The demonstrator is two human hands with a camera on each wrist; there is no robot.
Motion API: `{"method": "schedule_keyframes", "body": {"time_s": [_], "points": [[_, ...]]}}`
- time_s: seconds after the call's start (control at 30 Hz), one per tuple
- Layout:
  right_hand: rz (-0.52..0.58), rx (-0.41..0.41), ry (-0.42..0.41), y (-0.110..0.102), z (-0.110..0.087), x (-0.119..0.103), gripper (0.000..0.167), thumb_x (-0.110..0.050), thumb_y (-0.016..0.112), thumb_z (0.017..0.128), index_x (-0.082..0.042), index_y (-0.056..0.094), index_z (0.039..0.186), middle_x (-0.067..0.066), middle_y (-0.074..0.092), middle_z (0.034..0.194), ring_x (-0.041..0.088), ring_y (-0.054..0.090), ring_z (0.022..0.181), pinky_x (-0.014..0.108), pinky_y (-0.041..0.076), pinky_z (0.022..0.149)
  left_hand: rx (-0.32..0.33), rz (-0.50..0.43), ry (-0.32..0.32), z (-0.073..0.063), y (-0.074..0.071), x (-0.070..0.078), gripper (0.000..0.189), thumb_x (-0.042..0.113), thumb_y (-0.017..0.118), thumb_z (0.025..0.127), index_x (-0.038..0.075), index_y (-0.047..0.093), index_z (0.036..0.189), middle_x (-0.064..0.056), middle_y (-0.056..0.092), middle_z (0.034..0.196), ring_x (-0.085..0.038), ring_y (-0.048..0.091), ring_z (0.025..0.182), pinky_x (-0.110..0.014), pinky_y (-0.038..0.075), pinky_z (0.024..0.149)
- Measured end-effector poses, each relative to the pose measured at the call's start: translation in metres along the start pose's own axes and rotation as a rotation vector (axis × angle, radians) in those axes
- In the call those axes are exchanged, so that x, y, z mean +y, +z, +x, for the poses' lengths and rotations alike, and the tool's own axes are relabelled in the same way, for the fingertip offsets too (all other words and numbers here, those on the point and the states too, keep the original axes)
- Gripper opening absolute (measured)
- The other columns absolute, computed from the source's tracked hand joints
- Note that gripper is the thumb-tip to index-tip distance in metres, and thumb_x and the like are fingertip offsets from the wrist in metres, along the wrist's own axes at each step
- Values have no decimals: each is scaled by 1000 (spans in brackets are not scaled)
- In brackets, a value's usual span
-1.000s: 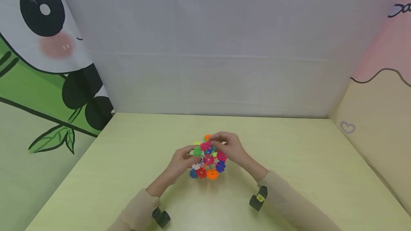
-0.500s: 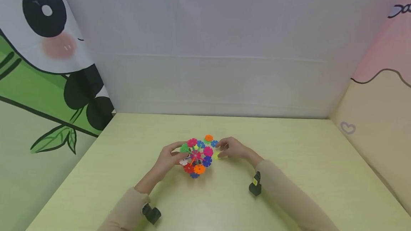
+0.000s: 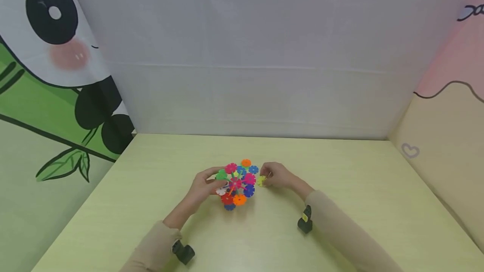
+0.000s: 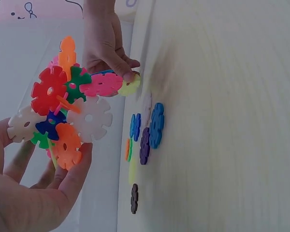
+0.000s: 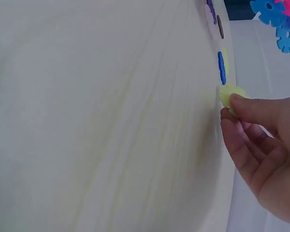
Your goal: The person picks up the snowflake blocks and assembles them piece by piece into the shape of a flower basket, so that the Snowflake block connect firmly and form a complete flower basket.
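This is a screened booth: pale table [image 3: 348,184], plain white backdrop [image 3: 261,62], 2 cartoon side panels [image 3: 56,108].

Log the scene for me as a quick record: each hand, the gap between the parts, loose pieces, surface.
left hand: holds a multicoloured cluster of notched plastic discs
right hand: pinches a pale yellow notched plastic disc
yellow disc to cluster: apart
loose pieces: a blue notched plastic disc, a dark purple notched plastic disc, a brown notched plastic disc, and others
exact loose count: cannot tell, some overlap
surface: pale wood-grain table
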State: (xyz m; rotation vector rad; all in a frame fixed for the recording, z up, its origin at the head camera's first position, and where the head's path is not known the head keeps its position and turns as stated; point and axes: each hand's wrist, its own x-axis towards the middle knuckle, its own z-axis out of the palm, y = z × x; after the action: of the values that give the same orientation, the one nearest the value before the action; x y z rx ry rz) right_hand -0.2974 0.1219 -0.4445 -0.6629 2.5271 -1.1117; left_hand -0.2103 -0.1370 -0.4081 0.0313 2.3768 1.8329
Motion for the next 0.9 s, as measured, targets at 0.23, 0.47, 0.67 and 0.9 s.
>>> {"method": "schedule_keyframes", "body": {"time_s": [0.23,0.47,0.67,0.9], "points": [[202,167,-116,-20,-31,-22,18,1,63,91,8,61,107,23,65,98,38,71,85,33,62,71,-26,-19,31,0,10,4,44,8,63,93,-1,56,135,-22,63,122,-21,70,101,-22,58,73],[195,223,-184,-28,-47,-43,18,0,64,91,7,63,108,24,68,102,36,71,84,22,60,69,-58,5,52,2,22,8,43,9,65,92,0,58,133,-25,55,134,-22,70,92,-27,60,73],[166,257,-193,-22,-51,-52,16,0,66,90,6,65,106,22,70,101,33,70,80,23,59,66,-80,4,58,2,28,11,42,9,63,93,0,57,134,-27,48,146,-31,72,99,-32,61,75],[104,309,-203,-13,-54,-57,13,-1,67,90,1,67,102,17,72,97,16,66,75,17,55,63,-87,-4,64,-1,33,16,41,9,63,94,0,57,134,-25,52,141,-29,72,95,-27,59,74]]}}
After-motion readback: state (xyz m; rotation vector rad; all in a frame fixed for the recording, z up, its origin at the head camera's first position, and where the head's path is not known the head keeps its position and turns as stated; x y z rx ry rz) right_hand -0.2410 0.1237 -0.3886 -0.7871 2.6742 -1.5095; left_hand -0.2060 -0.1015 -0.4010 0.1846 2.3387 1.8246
